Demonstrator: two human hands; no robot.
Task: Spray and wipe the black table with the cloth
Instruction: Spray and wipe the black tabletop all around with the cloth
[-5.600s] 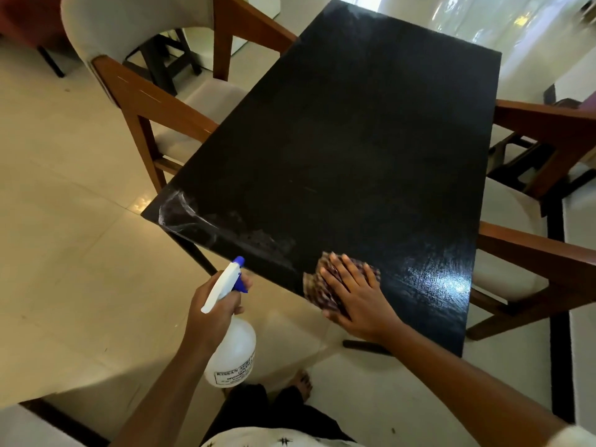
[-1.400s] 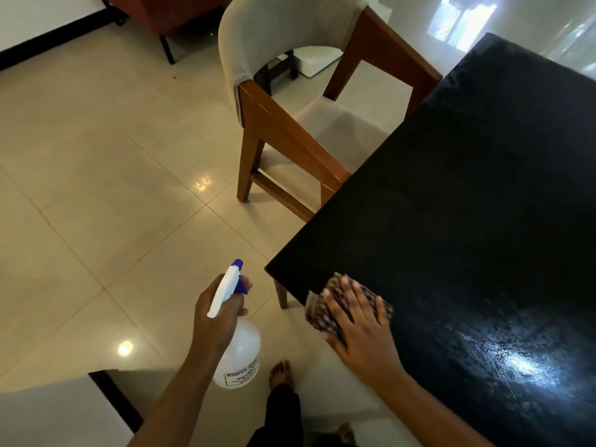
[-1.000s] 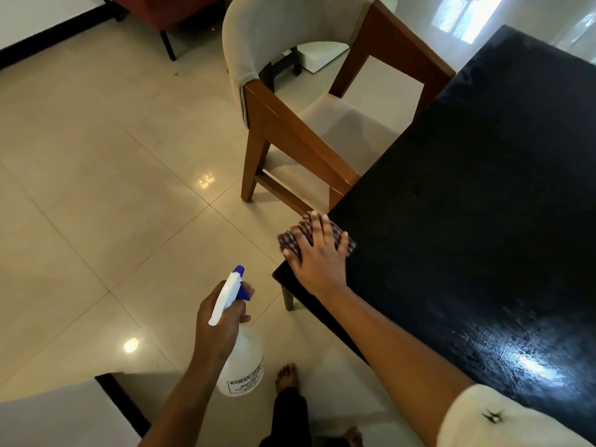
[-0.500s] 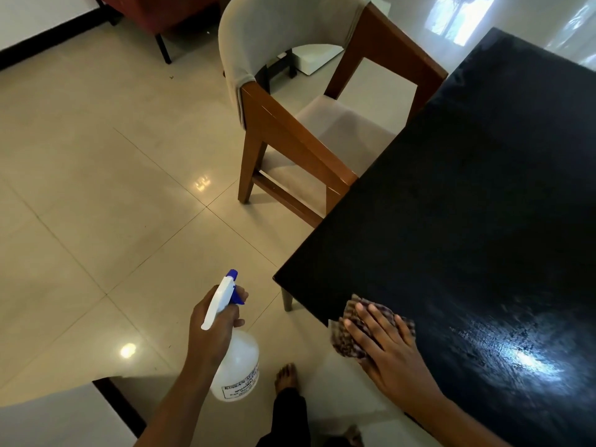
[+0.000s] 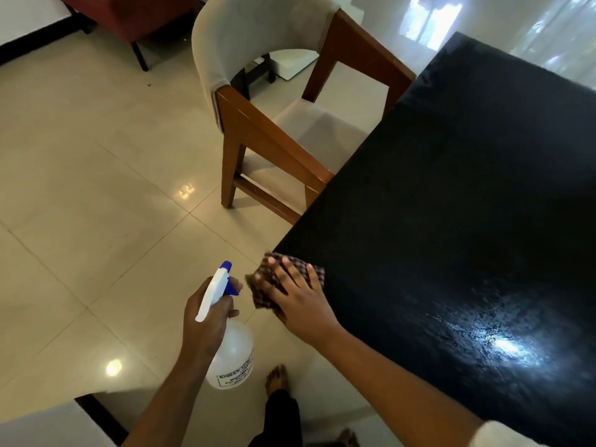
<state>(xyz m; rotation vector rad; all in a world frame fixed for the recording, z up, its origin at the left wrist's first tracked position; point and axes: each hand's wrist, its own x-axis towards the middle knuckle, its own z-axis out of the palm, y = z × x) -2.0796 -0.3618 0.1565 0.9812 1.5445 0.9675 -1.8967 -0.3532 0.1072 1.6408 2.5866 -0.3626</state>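
Since half a second ago your right hand [image 5: 296, 295] has swept the cloth [image 5: 259, 290] leftward along the near edge, and it now sits at the near-left corner of the table [image 5: 451, 204]. That hand lies flat, fingers straight and spread, pressing the cloth down rather than clutching it. Some of the checked fabric hangs past the edge, left of your fingers.

Your left hand [image 5: 203, 321] has barely shifted. It is wrapped round the neck of the bottle [image 5: 233, 356], held over the floor just left of the cloth hand and off the table, with the nozzle aimed forward.

The next stroke turns on one thing: from your pressing hand, nearly all the tabletop lies to the right and beyond. Its long axis runs away from you, slanting rightward. Left of the cloth is only floor, so pushing further that way would probably drag it off the corner. Go forward along the left edge, or back to the right.

A wet sheen shows well to the right of your hand. The surface past your fingertips looks dull, and whether it has been sprayed cannot be told.

Your right hand is the nearer one to the work. To spray, the left would have to swing right so the nozzle clears the edge. A chair [image 5: 309, 127] stands beyond your fingers, close against the left edge.
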